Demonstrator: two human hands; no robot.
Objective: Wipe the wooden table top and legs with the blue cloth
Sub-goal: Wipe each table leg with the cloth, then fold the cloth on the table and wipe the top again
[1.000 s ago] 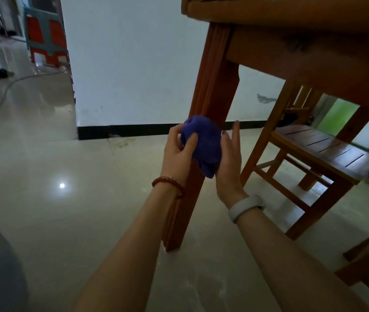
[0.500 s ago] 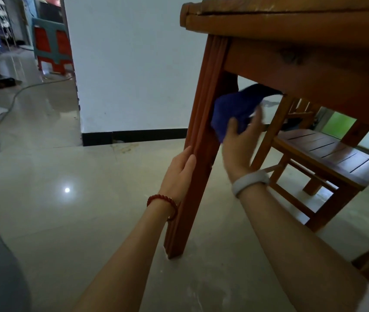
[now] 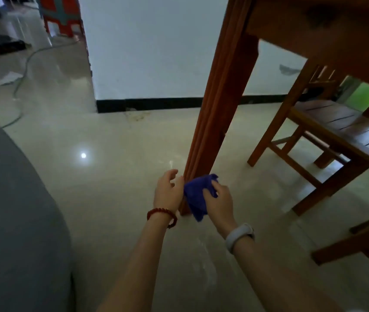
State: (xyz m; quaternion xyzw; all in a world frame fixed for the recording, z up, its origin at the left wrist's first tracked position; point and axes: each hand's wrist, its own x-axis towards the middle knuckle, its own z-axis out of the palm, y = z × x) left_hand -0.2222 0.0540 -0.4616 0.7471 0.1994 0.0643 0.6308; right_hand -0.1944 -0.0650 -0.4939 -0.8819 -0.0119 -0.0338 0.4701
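Observation:
A reddish wooden table leg point(image 3: 219, 109) runs down from the table's apron point(image 3: 318, 30) at the upper right to the floor. The blue cloth point(image 3: 196, 194) is bunched against the bottom of that leg. My right hand point(image 3: 220, 201), with a white wristband, grips the cloth and presses it on the leg's near face. My left hand point(image 3: 167, 190), with a red bead bracelet, rests against the leg's left side near the foot, fingers loosely curled and holding nothing. The leg's foot is partly hidden by the cloth.
A wooden chair point(image 3: 336, 131) stands under the table to the right, another wooden frame point(image 3: 359, 239) at the lower right. A white wall point(image 3: 152, 48) with a black skirting stands behind. A hose point(image 3: 21, 75) and paper lie on the glossy floor, far left.
My right hand has slid the cloth from the top of the leg down to its foot. My left hand has followed down the leg's left side.

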